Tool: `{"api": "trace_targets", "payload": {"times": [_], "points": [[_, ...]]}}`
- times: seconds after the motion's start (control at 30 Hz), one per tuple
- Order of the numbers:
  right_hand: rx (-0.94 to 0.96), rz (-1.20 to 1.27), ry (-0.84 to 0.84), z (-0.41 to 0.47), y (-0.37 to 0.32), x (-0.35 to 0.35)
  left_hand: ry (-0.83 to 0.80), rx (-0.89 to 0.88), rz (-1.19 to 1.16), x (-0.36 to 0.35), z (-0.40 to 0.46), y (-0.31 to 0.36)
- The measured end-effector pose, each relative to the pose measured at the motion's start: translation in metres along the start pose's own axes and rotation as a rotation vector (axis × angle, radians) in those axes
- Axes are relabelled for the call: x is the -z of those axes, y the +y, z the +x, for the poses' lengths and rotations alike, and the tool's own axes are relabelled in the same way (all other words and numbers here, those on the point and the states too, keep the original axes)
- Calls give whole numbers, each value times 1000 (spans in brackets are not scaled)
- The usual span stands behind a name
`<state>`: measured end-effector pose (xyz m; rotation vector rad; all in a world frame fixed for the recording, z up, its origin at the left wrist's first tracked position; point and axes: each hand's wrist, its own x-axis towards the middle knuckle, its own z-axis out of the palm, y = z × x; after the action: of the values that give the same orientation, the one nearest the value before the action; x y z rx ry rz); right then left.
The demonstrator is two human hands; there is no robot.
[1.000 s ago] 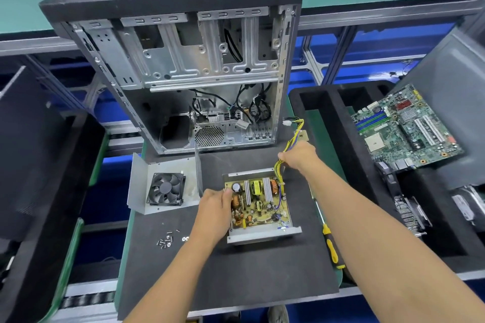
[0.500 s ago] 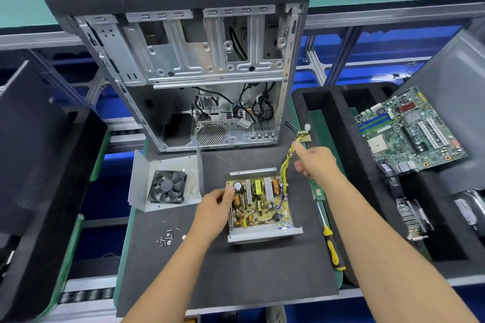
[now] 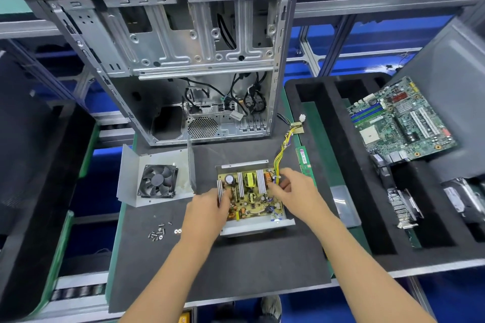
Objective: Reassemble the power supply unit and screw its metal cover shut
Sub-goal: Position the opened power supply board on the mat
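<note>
Hands now both on the power supply board in its open tray on the surface: my left hand grips its edge, my right hand, back from the cable bundle, pinches the wire roots, so seating comes before the fan cover.

Matt black mat, dull bare-metal cover (plastic fan inside), shiny metal screws

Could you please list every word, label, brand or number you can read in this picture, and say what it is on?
No text can be read with certainty.
RAM stick: a green label with print, too small to read.
Motherboard: printed markings, too blurred to read.
Drive: a white label, unreadable.
Power supply board: any markings are too small to make out.
Fan: no legible hub label.
</note>
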<state>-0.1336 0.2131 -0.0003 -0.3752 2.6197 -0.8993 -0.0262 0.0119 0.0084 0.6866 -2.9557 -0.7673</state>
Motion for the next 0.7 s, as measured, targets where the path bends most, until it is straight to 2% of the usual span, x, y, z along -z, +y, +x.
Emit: {"api": "trace_targets", "payload": {"times": [0.07, 0.2, 0.4, 0.57, 0.7], "points": [[22, -56, 47, 5, -3, -1, -28, -11, 77, 0, 2, 3], [88, -100, 65, 6, -1, -1, -75, 3, 66, 5, 9, 4], [51, -20, 55, 7, -3, -4, -100, -17, 77, 14, 16, 6], [99, 78, 81, 3, 1, -5, -53, -79, 125, 18, 11, 7], [148, 132, 121, 0, 0, -6, 34, -123, 37, 22, 5, 3]]}}
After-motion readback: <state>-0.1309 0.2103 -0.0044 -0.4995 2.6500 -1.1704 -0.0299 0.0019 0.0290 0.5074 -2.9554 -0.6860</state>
